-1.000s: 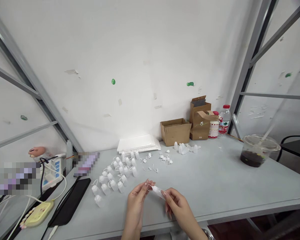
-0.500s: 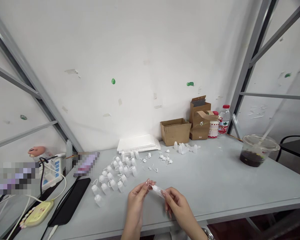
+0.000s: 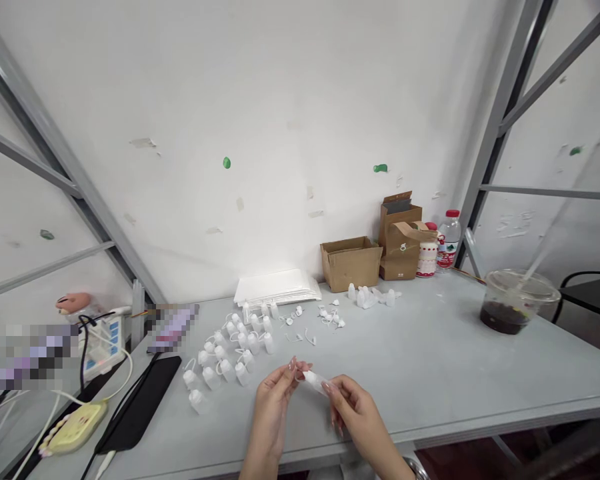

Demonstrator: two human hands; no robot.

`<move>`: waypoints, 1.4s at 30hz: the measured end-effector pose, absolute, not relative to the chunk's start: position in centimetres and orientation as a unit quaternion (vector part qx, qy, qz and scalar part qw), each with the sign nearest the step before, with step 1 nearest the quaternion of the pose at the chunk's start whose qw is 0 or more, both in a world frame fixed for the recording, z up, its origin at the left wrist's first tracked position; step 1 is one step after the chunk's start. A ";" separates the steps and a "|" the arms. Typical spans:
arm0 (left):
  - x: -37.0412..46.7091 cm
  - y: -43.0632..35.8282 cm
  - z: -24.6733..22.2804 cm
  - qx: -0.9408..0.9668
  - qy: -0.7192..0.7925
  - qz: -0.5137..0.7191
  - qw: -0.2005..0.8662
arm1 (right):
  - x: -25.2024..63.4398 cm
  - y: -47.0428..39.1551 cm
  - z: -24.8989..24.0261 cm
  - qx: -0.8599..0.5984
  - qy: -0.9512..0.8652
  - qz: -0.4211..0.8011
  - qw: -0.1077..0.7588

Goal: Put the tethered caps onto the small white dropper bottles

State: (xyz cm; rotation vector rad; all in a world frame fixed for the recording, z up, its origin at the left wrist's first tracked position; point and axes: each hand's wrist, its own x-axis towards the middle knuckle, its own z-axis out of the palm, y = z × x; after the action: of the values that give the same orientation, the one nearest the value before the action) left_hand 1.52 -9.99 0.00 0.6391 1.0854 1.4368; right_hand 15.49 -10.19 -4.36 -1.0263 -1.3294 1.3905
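Observation:
Above the front part of the grey table, a small translucent squeeze bottle (image 3: 317, 381) is tilted between my two hands. My right hand (image 3: 349, 403) grips its body between thumb and fingers. At the bottle's capped end, my left hand (image 3: 279, 390) is closed in a pinch, apparently on the thin strap of its white cap; the fingers partly hide this spot. Left of my hands stand several similar capped bottles (image 3: 225, 369) in loose rows. Behind my hands lie loose white caps (image 3: 339, 323) and thin curved strap pieces (image 3: 310, 337).
More bottles (image 3: 364, 297) lie before an open cardboard box (image 3: 353, 267) and a brown paper bag (image 3: 397, 250). White sheets (image 3: 277, 287) are stacked at the wall. A drink cup (image 3: 513, 307) stands right; a black pouch (image 3: 143, 403), cables and a yellow case (image 3: 77, 427) lie left.
My left hand and forearm have shifted very slightly to the left. Both hands keep hold of the bottle, and the things on the table stay where they were.

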 end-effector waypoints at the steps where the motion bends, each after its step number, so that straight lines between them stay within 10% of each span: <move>1: 1.5 -10.0 0.0 0.272 0.465 0.613 0.578 | 15.5 -10.2 -4.4 -0.419 -0.542 0.564 0.462; 42: 3.7 -11.7 -1.3 0.423 0.462 0.581 0.520 | 15.7 -10.2 -4.4 -0.349 -0.559 0.606 0.447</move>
State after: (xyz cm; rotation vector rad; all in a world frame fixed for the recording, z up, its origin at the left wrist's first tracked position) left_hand 3.73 -11.69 -1.28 1.0129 1.1074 1.3925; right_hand 15.73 -10.17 -4.41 -0.8630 -1.3834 1.4995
